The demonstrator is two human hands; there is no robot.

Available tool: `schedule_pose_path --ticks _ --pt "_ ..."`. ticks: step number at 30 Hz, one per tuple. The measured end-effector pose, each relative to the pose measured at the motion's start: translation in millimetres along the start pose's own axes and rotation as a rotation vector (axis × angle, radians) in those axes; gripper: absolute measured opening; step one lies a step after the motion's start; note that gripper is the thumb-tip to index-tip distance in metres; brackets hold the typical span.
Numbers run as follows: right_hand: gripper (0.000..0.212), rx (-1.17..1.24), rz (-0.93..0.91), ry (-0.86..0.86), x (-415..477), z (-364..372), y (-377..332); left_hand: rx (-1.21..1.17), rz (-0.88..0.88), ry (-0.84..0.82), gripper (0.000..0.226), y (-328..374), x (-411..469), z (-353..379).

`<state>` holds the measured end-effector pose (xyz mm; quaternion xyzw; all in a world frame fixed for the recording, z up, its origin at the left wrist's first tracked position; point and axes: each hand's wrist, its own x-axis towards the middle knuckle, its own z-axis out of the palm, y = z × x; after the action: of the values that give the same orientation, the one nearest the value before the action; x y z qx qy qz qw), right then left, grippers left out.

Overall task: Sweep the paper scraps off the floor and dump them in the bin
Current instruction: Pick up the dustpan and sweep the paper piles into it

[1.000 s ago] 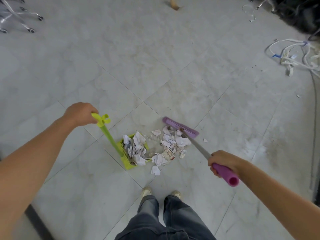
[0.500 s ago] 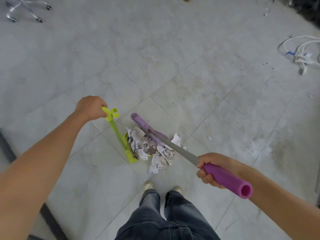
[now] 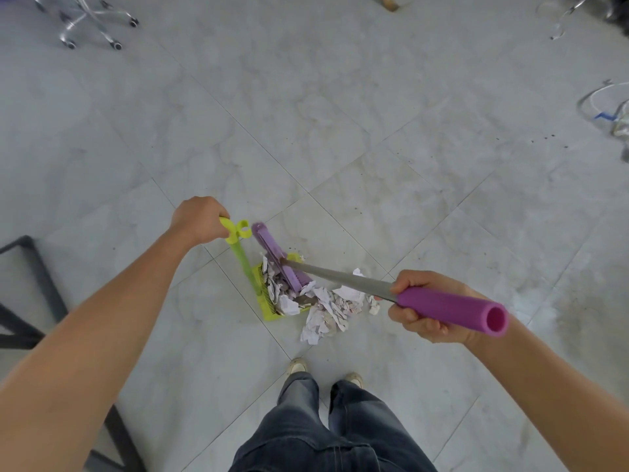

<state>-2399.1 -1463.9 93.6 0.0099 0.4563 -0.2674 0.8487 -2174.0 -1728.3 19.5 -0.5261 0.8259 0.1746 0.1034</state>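
Note:
My left hand (image 3: 196, 218) grips the top of the lime-green dustpan's upright handle (image 3: 242, 257). The dustpan (image 3: 269, 310) sits on the grey tiled floor just ahead of my feet, partly filled with crumpled paper scraps (image 3: 275, 294). My right hand (image 3: 425, 306) grips the purple foam grip of the broom (image 3: 449, 306), whose metal shaft slants down to the left. The purple broom head (image 3: 277, 257) lies over the dustpan on top of the scraps. More paper scraps (image 3: 332, 310) lie on the floor at the dustpan's open right side. No bin is in view.
A chrome chair base with castors (image 3: 92, 20) stands at the far left. A dark metal frame (image 3: 37, 274) runs along the left edge near my left arm. White cables (image 3: 609, 110) lie at the right edge. My shoes (image 3: 297, 366) are just behind the pile.
The broom head has swept leftward from the pile's right side onto the dustpan, pushing scraps in. My right hand drew nearer and my left hand shifted right with the dustpan handle.

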Motion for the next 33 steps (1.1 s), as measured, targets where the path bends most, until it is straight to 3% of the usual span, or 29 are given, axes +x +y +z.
schedule_pose_path --ticks 5,6,8,13,15,18,20,26,33 --pt "0.065 -0.156 -0.231 0.122 -9.8 -10.3 -37.1 -0.051 -0.087 -0.002 0.03 7.3 -18.0 6.6" --pt "0.062 -0.201 -0.267 0.149 -11.6 -12.1 -44.6 -0.068 -0.112 -0.003 0.03 9.7 -22.0 9.0" --pt "0.034 -0.255 -0.36 0.193 -13.7 -15.0 -58.2 -0.101 -0.159 -0.008 0.027 16.1 -30.6 14.8" --pt "0.032 -0.136 -0.752 0.089 -1.4 -29.5 -75.7 -0.13 -0.215 -0.014 0.028 32.2 -47.5 33.4" --pt "0.037 -0.321 -0.766 0.059 0.1 -31.4 -79.0 -0.125 -0.226 -0.008 0.025 37.3 -51.6 36.1" --pt "0.018 -0.916 -0.662 0.328 -6.1 -21.5 -86.8 -0.131 -0.238 0.006 0.027 39.8 -54.2 37.5" --pt "0.006 -1.09 -0.68 0.464 -7.5 -5.3 -91.8 -0.129 -0.235 0.008 0.027 40.1 -56.8 36.3" --pt "0.022 -0.678 -1.014 0.604 -7.7 15.2 -103.1 -0.084 -0.198 -0.029 0.014 29.4 -65.1 34.6" --pt "0.022 -0.732 -1.194 0.74 -54.1 9.4 -104.3 0.038 -0.126 -0.06 0.013 6.5 -71.3 25.9"
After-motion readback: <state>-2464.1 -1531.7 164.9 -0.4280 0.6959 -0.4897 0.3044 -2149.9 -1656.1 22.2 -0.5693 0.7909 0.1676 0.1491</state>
